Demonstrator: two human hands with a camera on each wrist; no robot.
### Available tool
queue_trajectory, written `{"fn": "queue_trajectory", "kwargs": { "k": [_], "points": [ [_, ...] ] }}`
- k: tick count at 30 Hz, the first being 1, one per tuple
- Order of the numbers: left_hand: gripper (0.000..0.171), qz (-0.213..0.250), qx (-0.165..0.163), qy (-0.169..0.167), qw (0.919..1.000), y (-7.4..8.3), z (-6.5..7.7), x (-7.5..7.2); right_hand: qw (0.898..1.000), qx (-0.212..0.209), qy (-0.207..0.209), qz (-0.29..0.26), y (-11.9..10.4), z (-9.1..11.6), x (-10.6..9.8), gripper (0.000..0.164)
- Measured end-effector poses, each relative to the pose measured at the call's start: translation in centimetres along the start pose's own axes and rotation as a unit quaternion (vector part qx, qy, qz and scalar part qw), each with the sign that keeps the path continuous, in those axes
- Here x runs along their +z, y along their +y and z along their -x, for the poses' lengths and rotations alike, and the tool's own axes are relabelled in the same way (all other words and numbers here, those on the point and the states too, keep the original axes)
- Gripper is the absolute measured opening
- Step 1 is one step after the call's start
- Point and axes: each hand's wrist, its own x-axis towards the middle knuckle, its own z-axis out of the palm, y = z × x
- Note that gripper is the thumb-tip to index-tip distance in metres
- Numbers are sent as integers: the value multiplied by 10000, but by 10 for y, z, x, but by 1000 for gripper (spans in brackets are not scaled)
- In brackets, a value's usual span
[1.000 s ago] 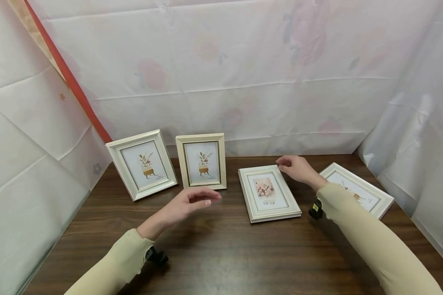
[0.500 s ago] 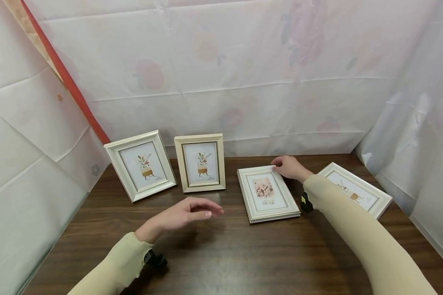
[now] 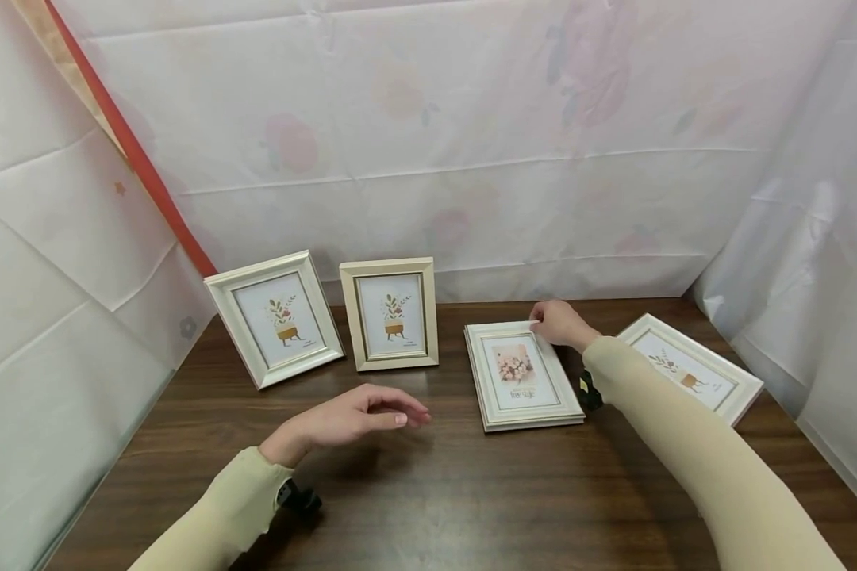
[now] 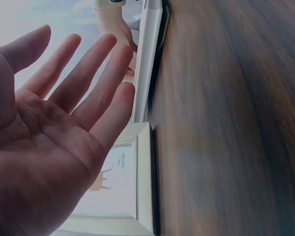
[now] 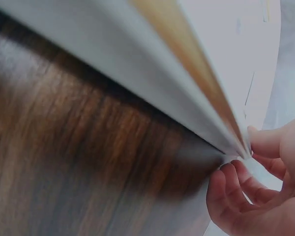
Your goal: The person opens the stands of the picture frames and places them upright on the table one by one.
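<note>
My right hand (image 3: 559, 323) pinches the far right corner of a cream picture frame (image 3: 480, 369) with a pink flower print, which lies face up on the table. In the right wrist view, the thumb (image 5: 266, 142) is on the top side of the corner and the fingers curl at its lower edge. My left hand (image 3: 360, 416) hovers over the table with its fingers extended and holds nothing. Nearest to it stands a cream frame (image 3: 431, 317) with a potted-plant print. Further left, a white frame (image 3: 237, 325) with a similar print stands tilted.
Another white frame (image 3: 739, 388) lies at the right, partly hidden by the right sleeve (image 3: 678, 420). Pale patterned sheets (image 3: 428, 198) hang behind the dark wood table (image 3: 457, 492) and at its sides. A red strip (image 3: 132, 147) runs down the left corner.
My right hand has moved left onto the flower-print frame's corner and taken hold of it. My left hand has dropped slightly nearer to me, away from the standing frame.
</note>
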Motion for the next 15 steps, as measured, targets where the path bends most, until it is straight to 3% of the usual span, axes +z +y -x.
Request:
{"fn": "queue_trajectory", "kwargs": {
  "k": [8, 15],
  "points": [
    [28, 183, 29, 217, 9996, -8, 3, -8, 9992, 174, -199, -298, 1, 9, -10, 21],
    [30, 306, -111, 473, 9983, -11, 10, -18, 9951, 175, -4, -975, 2, 22, -17, 23]
  ]
}}
